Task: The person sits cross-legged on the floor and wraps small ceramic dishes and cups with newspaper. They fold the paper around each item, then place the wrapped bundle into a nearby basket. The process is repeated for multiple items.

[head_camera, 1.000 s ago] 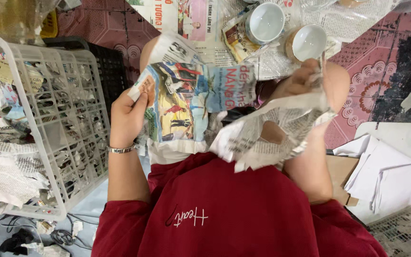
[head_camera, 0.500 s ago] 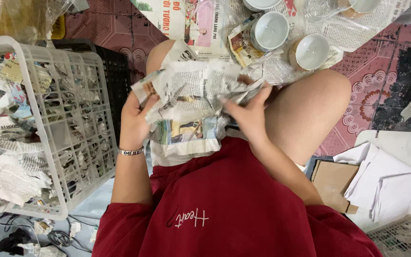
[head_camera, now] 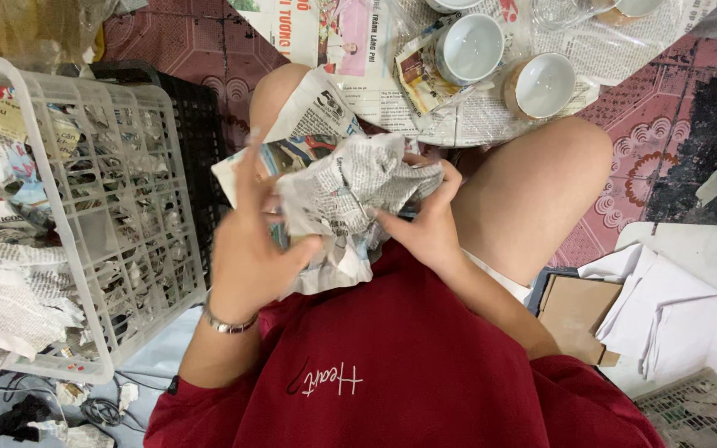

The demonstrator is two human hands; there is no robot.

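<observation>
I am watching the newspaper bundle (head_camera: 357, 192) sitting in the lap, just above the red shirt (head_camera: 392, 373), and it is looking far more crumpled and rounded than it did half a second ago, when the sheet was lying flatter and its coloured print was facing up. A second ago the paper was hanging loose and spread between the hands; now it is bunching tight around whatever is inside, which I cannot see. I am reading that as the wrapping closing up, with the loose ends being tucked in.

The left hand (head_camera: 251, 249) is pressing against the near left side of the bundle, fingers spread and blurred with motion, thumb pushing into the paper. The right hand (head_camera: 425, 224) is curling around the right side, fingers gripping a fold of the sheet.

Moving outward, two white cups (head_camera: 470, 48) (head_camera: 541, 83) are standing unwrapped on spread newspaper (head_camera: 358, 41) beyond the knees. To the left, a white plastic crate (head_camera: 126, 232) is holding several wrapped paper bundles (head_camera: 2, 290). To the right, a brown cardboard piece (head_camera: 578, 307) and white paper sheets (head_camera: 690, 323) are lying on the floor.
</observation>
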